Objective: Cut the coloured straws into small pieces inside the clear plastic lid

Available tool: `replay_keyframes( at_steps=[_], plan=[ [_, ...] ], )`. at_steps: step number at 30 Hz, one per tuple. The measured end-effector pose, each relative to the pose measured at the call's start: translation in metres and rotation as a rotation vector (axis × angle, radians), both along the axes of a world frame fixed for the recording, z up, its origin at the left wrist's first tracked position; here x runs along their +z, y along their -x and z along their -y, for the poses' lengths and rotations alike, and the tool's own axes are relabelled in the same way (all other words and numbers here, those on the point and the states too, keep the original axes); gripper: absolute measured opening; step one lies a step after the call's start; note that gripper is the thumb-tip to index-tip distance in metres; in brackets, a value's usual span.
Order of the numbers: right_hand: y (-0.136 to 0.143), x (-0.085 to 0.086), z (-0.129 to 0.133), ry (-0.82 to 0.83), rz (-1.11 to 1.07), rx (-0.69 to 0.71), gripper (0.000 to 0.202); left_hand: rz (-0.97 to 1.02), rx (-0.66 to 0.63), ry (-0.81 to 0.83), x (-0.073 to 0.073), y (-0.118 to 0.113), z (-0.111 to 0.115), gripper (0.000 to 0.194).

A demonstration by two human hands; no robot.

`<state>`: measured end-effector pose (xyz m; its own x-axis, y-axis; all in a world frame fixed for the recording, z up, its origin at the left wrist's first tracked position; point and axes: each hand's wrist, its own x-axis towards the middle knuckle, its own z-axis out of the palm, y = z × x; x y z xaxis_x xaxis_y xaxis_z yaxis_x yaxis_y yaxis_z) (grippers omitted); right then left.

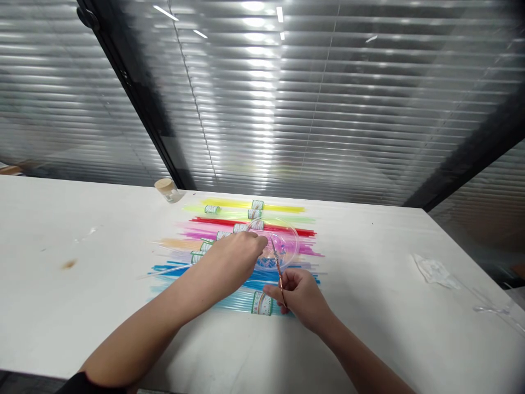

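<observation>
My left hand [246, 249] reaches across the straws and pinches over a clear plastic bowl [296, 253]. A thin pale straw [168, 270] sticks out past my left forearm, in line with the pinched fingertips; its middle is hidden by my arm. Copper-coloured scissors [279, 273] are in my right hand [301, 295], blades pointing away over the bowl, near my left fingertips. Small pink and blue pieces [268, 261] lie in the bowl. Beneath it are several bundles of long straws: yellow [283, 208], red [305, 232], blue [256, 284] and light blue [235, 302], with patterned paper bands [261, 303].
On the white table [369, 328], a jar with a wooden lid [166, 189] stands at the back left. A crumpled white tissue [435, 272] and clear plastic [492, 310] lie to the right. Glass with blinds [262, 109] rises behind the table's far edge.
</observation>
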<state>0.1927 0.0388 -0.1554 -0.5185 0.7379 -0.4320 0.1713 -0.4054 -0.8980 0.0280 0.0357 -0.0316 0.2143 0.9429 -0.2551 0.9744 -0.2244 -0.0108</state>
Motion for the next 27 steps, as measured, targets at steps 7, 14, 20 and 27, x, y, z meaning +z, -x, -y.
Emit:
replay_keyframes(
  at_steps=[7,14,20,27],
  plan=[
    [-0.0019,-0.0040,0.0023,-0.198,0.086,-0.003,0.041,0.016,-0.001,0.023,0.0025,0.0000,0.0002,0.021],
    [-0.0030,0.0028,0.0012,-0.130,0.004,0.031,0.044,0.001,-0.024,0.033,0.0041,-0.0009,0.0009,0.025],
    [-0.0028,0.0018,0.0003,-0.118,-0.011,0.028,0.046,-0.006,-0.006,0.052,0.0058,-0.0045,0.0013,0.026],
    [-0.0022,0.0023,0.0010,-0.074,-0.070,0.002,0.046,0.027,0.005,0.056,0.0069,-0.0033,0.0006,0.022]
  ],
)
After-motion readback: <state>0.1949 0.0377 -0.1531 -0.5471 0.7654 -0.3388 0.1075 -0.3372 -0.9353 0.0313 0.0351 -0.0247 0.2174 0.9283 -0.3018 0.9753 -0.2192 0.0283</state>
